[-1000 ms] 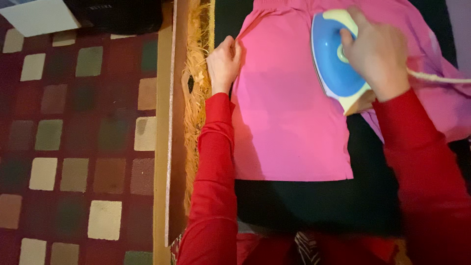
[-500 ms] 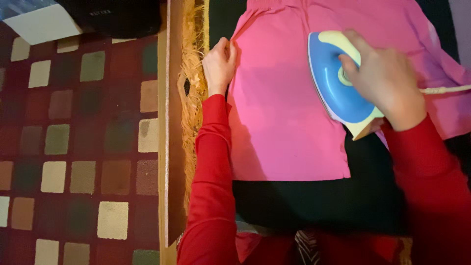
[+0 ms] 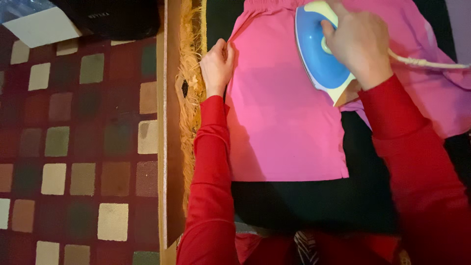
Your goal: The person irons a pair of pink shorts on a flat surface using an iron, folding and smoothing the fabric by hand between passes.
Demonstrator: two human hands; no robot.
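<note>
Looking down from the head camera, a person in long red sleeves irons a pink garment [image 3: 284, 122] spread flat on a black padded surface [image 3: 304, 206]. The right hand [image 3: 360, 41] is closed around the handle of a blue and cream steam iron [image 3: 316, 54], fingers curled over the top and the thumb tucked at the side; the iron's soleplate rests on the pink cloth just below a gathered waistband near the upper edge of the view. A pale cord [image 3: 422, 63] runs from behind the right wrist off toward the right edge. The left hand [image 3: 217, 66] lies at the garment's left edge, its fingers drawn together and pinching or pressing the cloth's hem; which of the two cannot be told. Just beyond the left hand's knuckles is a strip of orange fringe [image 3: 189, 83], then a wooden board edge [image 3: 164, 147]. Further out lies a dark red rug with pale squares [image 3: 73, 162]. A black bag [image 3: 110, 17] sits on it, well away from both hands.
</note>
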